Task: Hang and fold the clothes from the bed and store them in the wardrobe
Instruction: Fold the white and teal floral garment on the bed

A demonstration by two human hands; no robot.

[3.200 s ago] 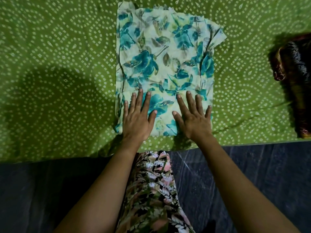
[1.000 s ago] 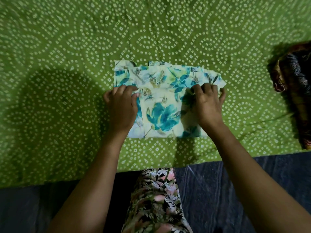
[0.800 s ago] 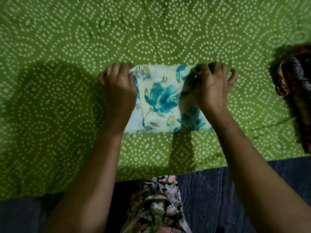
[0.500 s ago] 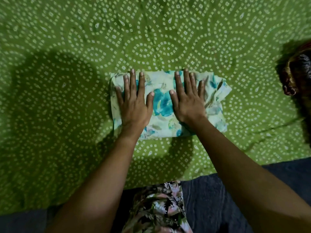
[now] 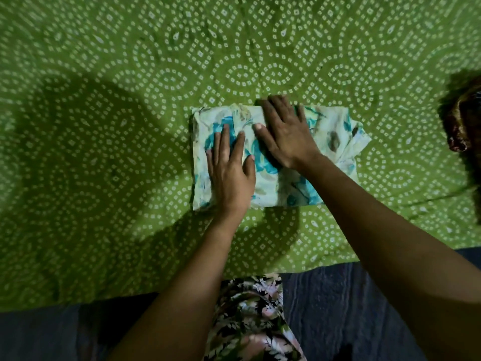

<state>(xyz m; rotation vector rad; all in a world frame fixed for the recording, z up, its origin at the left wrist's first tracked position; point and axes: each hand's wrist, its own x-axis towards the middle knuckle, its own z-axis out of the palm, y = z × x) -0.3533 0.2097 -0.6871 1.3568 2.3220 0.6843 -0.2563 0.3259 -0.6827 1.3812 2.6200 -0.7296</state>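
Cream fabric garment with teal flower print: is being kept as a flat folded rectangle on the bed covered in a green sheet with white dotted rings, near the middle of the bed's near edge and a little in from it.
Long axis: is being laid left to right, parallel to that near edge.
Left end: is being shown square and neat.
Right end: is being shown looser, with layer edges fanned out, pointing toward the bed's right edge.

Left hand: is being pressed flat on the left half of the garment, fingers straight and close together, nothing being gripped.
Right hand: is being pressed flat on the middle, fingers straight, fingertips lying at the garment's far edge, nothing being gripped.
The two hands are being held just beside each other.

Deciding relation: the uncovered loose end is lying to the right of the right hand, along the long axis, so the right hand is being judged the nearer one to it. A further fold, if one is being intended, is being judged to run across the short axis, right end over left. Otherwise the bundle is being judged ready for lifting toward the wardrobe, which is not being shown.

Other entries:
- Dark heap of brownish patterned cloth, at the bed's right edge, well apart from the garment.
- Dark grey floor, beyond the bed's near edge.
- Black floral-print clothing, being worn by the person.
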